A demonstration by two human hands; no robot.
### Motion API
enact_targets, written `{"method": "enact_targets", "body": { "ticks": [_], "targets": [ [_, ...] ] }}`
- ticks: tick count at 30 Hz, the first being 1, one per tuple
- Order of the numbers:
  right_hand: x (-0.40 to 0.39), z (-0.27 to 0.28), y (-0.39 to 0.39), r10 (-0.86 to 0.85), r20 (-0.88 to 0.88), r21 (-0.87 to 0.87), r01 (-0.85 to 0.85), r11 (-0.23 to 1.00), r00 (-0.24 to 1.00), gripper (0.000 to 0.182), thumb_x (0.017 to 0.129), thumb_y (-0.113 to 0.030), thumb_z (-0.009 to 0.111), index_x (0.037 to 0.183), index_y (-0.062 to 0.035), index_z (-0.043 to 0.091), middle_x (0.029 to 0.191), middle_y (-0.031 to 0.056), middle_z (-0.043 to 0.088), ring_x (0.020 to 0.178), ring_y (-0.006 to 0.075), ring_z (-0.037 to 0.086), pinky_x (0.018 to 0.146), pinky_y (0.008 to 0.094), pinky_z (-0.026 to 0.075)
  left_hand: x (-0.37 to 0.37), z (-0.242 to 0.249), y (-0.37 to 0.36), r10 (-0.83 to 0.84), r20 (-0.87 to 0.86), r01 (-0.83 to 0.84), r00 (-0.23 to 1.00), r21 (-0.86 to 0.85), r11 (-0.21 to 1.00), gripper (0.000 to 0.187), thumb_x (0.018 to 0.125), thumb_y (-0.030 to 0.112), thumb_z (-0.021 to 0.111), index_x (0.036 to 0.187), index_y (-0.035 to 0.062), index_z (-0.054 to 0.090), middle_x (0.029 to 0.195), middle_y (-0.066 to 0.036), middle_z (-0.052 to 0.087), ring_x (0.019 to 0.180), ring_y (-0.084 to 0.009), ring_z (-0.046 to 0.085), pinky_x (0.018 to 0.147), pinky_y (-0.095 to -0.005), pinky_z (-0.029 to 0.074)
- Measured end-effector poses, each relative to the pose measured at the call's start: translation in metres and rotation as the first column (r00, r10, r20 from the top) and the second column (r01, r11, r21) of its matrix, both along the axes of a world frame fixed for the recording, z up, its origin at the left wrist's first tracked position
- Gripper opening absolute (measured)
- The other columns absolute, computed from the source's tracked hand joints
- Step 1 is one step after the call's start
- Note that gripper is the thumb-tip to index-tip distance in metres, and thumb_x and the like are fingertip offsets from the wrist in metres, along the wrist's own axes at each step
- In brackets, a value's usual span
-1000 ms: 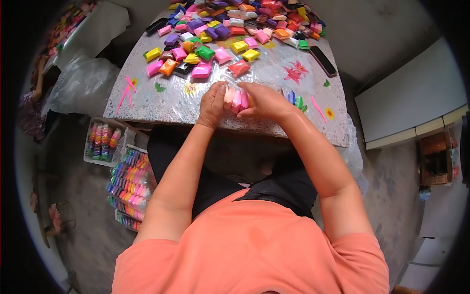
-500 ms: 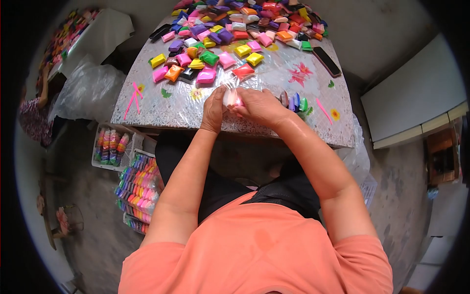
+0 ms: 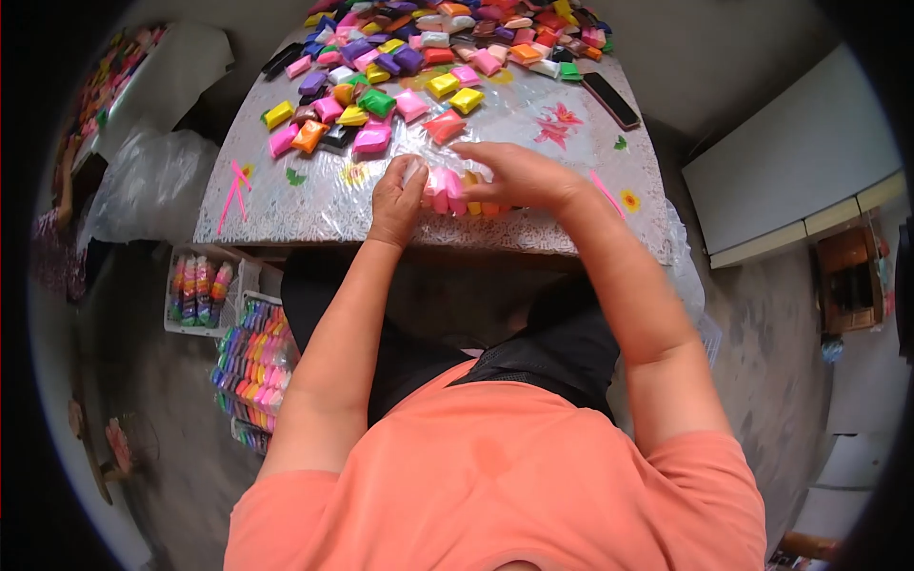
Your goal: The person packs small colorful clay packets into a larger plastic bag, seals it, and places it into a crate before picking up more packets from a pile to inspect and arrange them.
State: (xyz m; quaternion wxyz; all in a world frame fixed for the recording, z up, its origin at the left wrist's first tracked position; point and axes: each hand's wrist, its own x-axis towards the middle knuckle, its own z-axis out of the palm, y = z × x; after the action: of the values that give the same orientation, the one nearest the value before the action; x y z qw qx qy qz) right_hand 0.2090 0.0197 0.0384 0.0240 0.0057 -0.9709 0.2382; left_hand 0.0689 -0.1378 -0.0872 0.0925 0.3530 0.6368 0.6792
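A row of pink, yellow and orange soft packets (image 3: 446, 193) lies along the table's near edge, apparently in a clear plastic bag. My left hand (image 3: 396, 202) is closed at the left end of this row, its thumb and fingers pinching whitish clear plastic. Over the row's right part arches my right hand (image 3: 529, 177), thumb and fingers apart, hiding the packets beneath it. Just beyond the hands lies a red packet (image 3: 444, 127), with a magenta packet (image 3: 372, 139) to its left.
A heap of colourful packets (image 3: 409, 59) covers the far side of the table (image 3: 533, 233). A phone (image 3: 610, 101) lies at the right edge. Pink strips (image 3: 233, 198) lie at the left. Below stand a crate of filled bags (image 3: 200, 290) and stacked packet rows (image 3: 252, 362).
My right hand has come away from the left one and spread its fingers, and the pink and yellow packets now show between them. The whole view has shifted slightly.
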Motion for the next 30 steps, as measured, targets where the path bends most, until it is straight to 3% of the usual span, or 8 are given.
{"method": "enact_targets", "body": {
  "ticks": [1, 4, 10, 19, 22, 25, 28, 30],
  "targets": [
    [0.003, 0.002, 0.004, 0.033, 0.015, 0.001, -0.033, 0.999, 0.999, 0.073, 0.079, -0.029, 0.074, 0.139, -0.0003, 0.045, 0.111, 0.0232, 0.066, 0.104, 0.0364, 0.064, 0.088, 0.0402, 0.050, 0.002, 0.000, 0.001, 0.050, -0.070, -0.049, 0.996, 0.015, 0.999, 0.028, 0.093, 0.027, 0.063, 0.107, 0.0031, 0.062, 0.088, -0.007, 0.064, 0.081, -0.0131, 0.060, 0.072, -0.0294, 0.050],
    [0.008, 0.014, 0.001, -0.041, 0.312, -0.103, 0.076, 0.992, 0.949, 0.072, 0.076, -0.023, 0.076, 0.137, -0.0006, 0.047, 0.104, 0.0221, 0.068, 0.097, 0.0351, 0.066, 0.084, 0.0403, 0.051, 0.004, 0.004, 0.000, -0.014, 0.099, 0.018, 0.995, -0.036, 0.999, 0.027, 0.093, 0.027, 0.063, 0.108, 0.0034, 0.061, 0.087, -0.006, 0.063, 0.077, -0.0123, 0.060, 0.069, -0.0285, 0.050],
    [0.007, 0.000, 0.006, 0.101, 0.110, 0.029, -0.105, 0.994, 0.989, 0.067, 0.075, -0.023, 0.073, 0.134, -0.0032, 0.049, 0.093, 0.0182, 0.069, 0.087, 0.0349, 0.067, 0.077, 0.0410, 0.052, 0.011, 0.013, -0.003, -0.019, 0.143, 0.019, 0.990, 0.000, 1.000, 0.025, 0.093, 0.025, 0.063, 0.107, 0.0038, 0.061, 0.083, -0.005, 0.063, 0.066, -0.0086, 0.057, 0.058, -0.0254, 0.049],
    [-0.003, -0.007, 0.000, 0.048, 0.236, 0.094, -0.072, 0.993, 0.971, 0.052, 0.083, -0.026, 0.069, 0.127, -0.0046, 0.052, 0.099, 0.0235, 0.066, 0.094, 0.0403, 0.063, 0.081, 0.0431, 0.050, 0.007, 0.012, -0.006, -0.045, 0.125, 0.053, 0.991, -0.068, 0.996, 0.026, 0.095, 0.022, 0.062, 0.112, 0.0029, 0.061, 0.091, -0.002, 0.062, 0.071, -0.0069, 0.058, 0.062, -0.0219, 0.049],
    [-0.004, -0.020, -0.005, 0.050, 0.127, 0.084, -0.061, 0.995, 0.991, 0.034, 0.084, -0.027, 0.065, 0.105, -0.0032, 0.055, 0.091, 0.0213, 0.067, 0.088, 0.0421, 0.064, 0.077, 0.0471, 0.049, 0.012, 0.019, -0.005, 0.008, 0.073, -0.006, 0.997, -0.027, 1.000, 0.027, 0.093, 0.026, 0.063, 0.106, 0.0032, 0.062, 0.082, -0.005, 0.063, 0.066, -0.0110, 0.059, 0.061, -0.0270, 0.049],
    [-0.004, -0.017, -0.006, 0.041, 0.167, 0.071, -0.053, 0.996, 0.985, 0.043, 0.083, -0.027, 0.069, 0.115, -0.0021, 0.056, 0.100, 0.0224, 0.067, 0.095, 0.0411, 0.064, 0.081, 0.0461, 0.049, 0.000, -0.003, 0.005, 0.078, -0.134, -0.075, 0.988, 0.033, 0.997, 0.027, 0.092, 0.027, 0.062, 0.107, 0.0032, 0.062, 0.085, -0.006, 0.064, 0.070, -0.0125, 0.060, 0.064, -0.0279, 0.050],
    [0.012, 0.010, -0.003, 0.014, 0.185, -0.005, -0.014, 1.000, 0.983, 0.060, 0.084, -0.019, 0.071, 0.138, -0.0057, 0.048, 0.117, 0.0220, 0.063, 0.101, 0.0311, 0.065, 0.086, 0.0401, 0.050, 0.005, 0.004, 0.001, 0.047, -0.102, -0.045, 0.994, 0.023, 0.999, 0.028, 0.092, 0.027, 0.062, 0.107, 0.0031, 0.062, 0.087, -0.007, 0.064, 0.073, -0.0131, 0.060, 0.067, -0.0287, 0.050],
    [0.018, 0.020, 0.016, 0.027, 0.061, 0.024, -0.029, 0.999, 0.998, 0.063, 0.082, -0.016, 0.072, 0.139, -0.0049, 0.048, 0.124, 0.0206, 0.061, 0.107, 0.0289, 0.064, 0.090, 0.0389, 0.050, 0.009, 0.011, -0.001, 0.028, -0.006, -0.028, 1.000, -0.011, 1.000, 0.027, 0.093, 0.026, 0.062, 0.107, 0.0032, 0.062, 0.085, -0.008, 0.064, 0.070, -0.0131, 0.060, 0.064, -0.0287, 0.050]
  ]
}}
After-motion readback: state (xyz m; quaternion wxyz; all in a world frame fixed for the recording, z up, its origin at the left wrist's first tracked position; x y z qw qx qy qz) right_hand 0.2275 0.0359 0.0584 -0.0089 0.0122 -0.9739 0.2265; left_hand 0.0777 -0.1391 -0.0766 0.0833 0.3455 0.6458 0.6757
